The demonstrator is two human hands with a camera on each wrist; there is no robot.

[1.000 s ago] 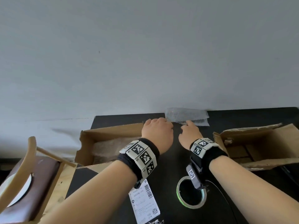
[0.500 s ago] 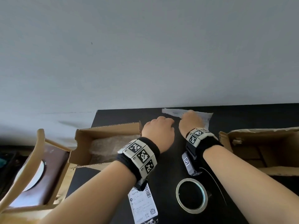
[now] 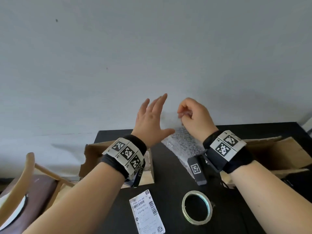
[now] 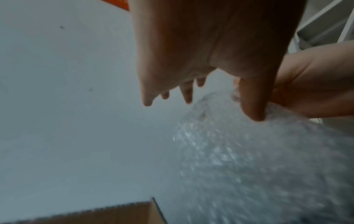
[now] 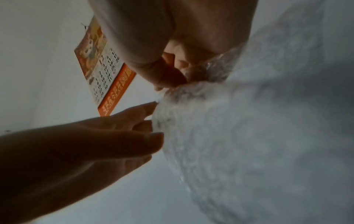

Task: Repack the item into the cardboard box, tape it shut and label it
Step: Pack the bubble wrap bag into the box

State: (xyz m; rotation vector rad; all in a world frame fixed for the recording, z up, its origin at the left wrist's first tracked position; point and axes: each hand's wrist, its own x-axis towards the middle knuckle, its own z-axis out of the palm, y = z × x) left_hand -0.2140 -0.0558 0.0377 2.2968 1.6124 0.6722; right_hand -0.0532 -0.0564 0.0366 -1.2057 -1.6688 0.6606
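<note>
My right hand is raised in front of the wall and pinches the top edge of a clear bubble wrap sheet, which hangs down to the black table. My left hand is raised beside it, fingers straight and spread, the thumb touching the wrap. An open cardboard box sits at the left, partly hidden by my left wrist. A white shipping label and a roll of clear tape lie near the front. In the right wrist view the wrap bunches under my right hand.
A second open cardboard box lies on its side at the right. A wooden chair with a brown seat stands left of the table. The pale wall is close behind the table, and an orange calendar hangs on it.
Both hands have risen from the table. My right hand has lifted the bubble wrap up off the table's far edge. My left hand has left the box edge and spread its fingers.
</note>
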